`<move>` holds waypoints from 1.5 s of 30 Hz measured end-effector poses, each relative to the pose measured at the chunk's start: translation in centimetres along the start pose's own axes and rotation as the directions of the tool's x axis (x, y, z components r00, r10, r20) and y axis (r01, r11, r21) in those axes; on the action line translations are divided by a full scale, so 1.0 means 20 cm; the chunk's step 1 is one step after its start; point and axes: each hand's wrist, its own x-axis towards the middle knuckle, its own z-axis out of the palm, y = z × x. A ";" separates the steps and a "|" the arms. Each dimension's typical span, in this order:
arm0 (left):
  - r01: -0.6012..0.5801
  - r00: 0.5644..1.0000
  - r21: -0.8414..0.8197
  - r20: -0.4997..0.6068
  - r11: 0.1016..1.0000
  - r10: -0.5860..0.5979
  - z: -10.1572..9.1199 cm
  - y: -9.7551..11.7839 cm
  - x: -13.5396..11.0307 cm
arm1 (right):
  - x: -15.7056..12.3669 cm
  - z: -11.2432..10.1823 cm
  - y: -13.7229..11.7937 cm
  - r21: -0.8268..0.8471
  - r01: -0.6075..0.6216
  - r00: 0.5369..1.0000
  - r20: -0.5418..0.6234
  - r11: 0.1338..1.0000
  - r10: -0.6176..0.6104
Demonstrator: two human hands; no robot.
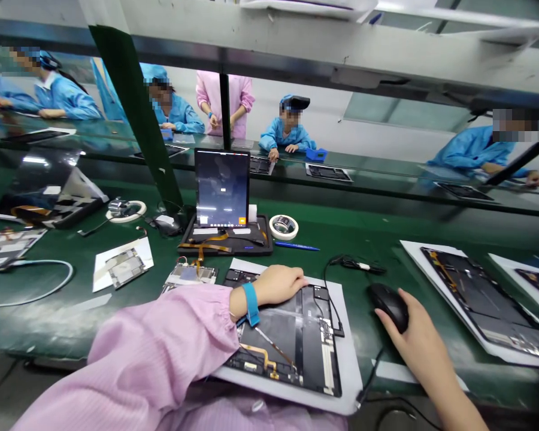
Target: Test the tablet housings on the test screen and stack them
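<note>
An opened tablet housing (312, 335) lies on a white sheet (353, 359) before me, its ribbon cables and inner boards exposed. My left hand (281, 284), with a blue wrist strap (251, 304), rests over the housing's far edge. Its fingers are curled together, and what is under them is hidden. To the right, my right hand (415, 323) is wrapped round a black computer mouse (388, 305). A black cable plug (338, 331) sits at the housing's right edge. Behind the housing stands a lit tablet screen (222, 191) in a black test stand (260, 236), with orange ribbon cables running forward.
A circuit board (126, 267) lies left, another board (191, 275) beside the housing. Tape rolls (291, 230), a blue pen (297, 246) and a coiled cable (354, 264) lie behind. More tablet housings (489, 299) lie right. A green post (139, 120) rises left; co-workers (287, 131) sit opposite.
</note>
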 end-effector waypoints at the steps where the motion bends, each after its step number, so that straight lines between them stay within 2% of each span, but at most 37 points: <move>1: -0.002 1.000 -0.007 0.004 1.000 0.002 0.00 0.00 0.00 | 0.00 -0.03 -0.04 0.014 0.031 0.999 -0.030 0.999 -0.031; 3: -0.006 1.000 -0.027 0.011 1.000 0.007 0.00 0.00 -0.01 | -0.02 -0.10 -0.16 0.071 0.153 0.988 -0.034 0.986 -0.151; 4: -0.005 1.000 -0.038 0.011 0.999 0.006 0.00 0.01 -0.01 | -0.03 -0.15 -0.24 0.124 0.234 0.971 0.010 0.964 -0.237; 6: -0.001 1.000 -0.062 0.008 0.998 0.001 0.01 0.01 -0.02 | -0.04 -0.21 -0.39 0.224 0.375 0.885 0.203 0.900 -0.419; 8: 0.002 1.000 -0.080 0.009 0.997 -0.001 0.02 0.00 -0.02 | -0.04 -0.23 -0.51 0.254 0.380 0.837 0.315 0.890 -0.447; 10: 0.001 1.000 -0.088 0.016 0.996 0.001 0.02 0.00 -0.02 | -0.01 -0.22 -0.57 0.246 0.376 0.822 0.357 0.893 -0.444; 13: -0.006 1.000 -0.093 0.023 0.996 0.009 0.03 0.00 -0.02 | 0.03 -0.20 -0.58 0.255 0.417 0.784 0.386 0.873 -0.487; 17: -0.007 1.000 -0.111 0.029 0.994 0.010 0.02 -0.01 -0.03 | 0.07 -0.21 -0.52 0.312 0.428 0.718 0.451 0.848 -0.529; 21: -0.014 1.000 -0.171 0.005 0.985 0.015 0.04 -0.01 -0.03 | 0.09 -0.26 -0.44 0.268 0.324 0.724 0.547 0.907 -0.420; 22: -0.028 0.999 -0.210 -0.021 0.977 0.024 0.03 0.00 -0.03 | 0.11 -0.29 -0.44 0.240 0.298 0.721 0.577 0.924 -0.383; 24: -0.097 0.987 -0.317 -0.155 0.943 0.050 0.00 0.02 -0.03 | 0.18 -0.33 -0.45 0.206 0.282 0.722 0.598 0.937 -0.348; 26: -0.185 0.931 -0.437 -0.364 0.880 0.015 -0.09 0.03 -0.03 | 0.30 -0.35 -0.51 0.215 0.307 0.745 0.551 0.927 -0.375; 29: -0.246 0.768 -0.590 -0.602 0.769 -0.216 -0.32 -0.03 -0.07 | 0.51 -0.27 -0.67 0.078 0.353 0.788 0.513 0.932 -0.341; 32: -0.218 0.563 -0.670 -0.680 0.710 -0.469 -0.55 -0.27 -0.17 | 0.67 -0.07 -0.83 -0.140 0.355 0.807 0.546 0.924 -0.227; 34: -0.089 0.475 -0.667 -0.681 0.740 -0.558 -0.64 -0.50 -0.26 | 0.71 0.08 -0.89 -0.180 0.354 0.811 0.548 0.918 -0.205; 35: 0.037 0.435 -0.652 -0.671 0.757 -0.600 -0.67 -0.62 -0.31 | 0.72 0.13 -0.91 -0.187 0.359 0.811 0.548 0.914 -0.206; 36: 0.205 0.429 -0.615 -0.643 0.761 -0.635 -0.68 -0.73 -0.35 | 0.72 0.17 -0.91 -0.190 0.368 0.809 0.548 0.910 -0.213; 37: 0.387 0.455 -0.533 -0.599 0.752 -0.659 -0.68 -0.83 -0.38 | 0.72 0.20 -0.91 -0.187 0.379 0.807 0.547 0.906 -0.224; 38: 0.493 0.499 -0.439 -0.565 0.751 -0.657 -0.67 -0.91 -0.40 | 0.72 0.20 -0.91 -0.185 0.388 0.806 0.543 0.903 -0.235; 39: 0.546 0.529 -0.379 -0.536 0.747 -0.658 -0.65 -0.97 -0.42 | 0.72 0.19 -0.91 -0.185 0.393 0.810 0.534 0.901 -0.243; 41: 0.571 0.590 -0.293 -0.503 0.767 -0.631 -0.61 -1.03 -0.43 | 0.71 0.12 -0.90 -0.193 0.388 0.831 0.497 0.901 -0.251; 43: 0.567 0.641 -0.206 -0.497 0.797 -0.585 -0.57 -1.05 -0.42 | 0.68 0.00 -0.89 -0.204 0.373 0.859 0.445 0.905 -0.253; 45: 0.574 0.685 -0.095 -0.489 0.813 -0.541 -0.55 -1.05 -0.42 | 0.63 -0.14 -0.88 -0.120 0.324 0.903 0.334 0.938 -0.270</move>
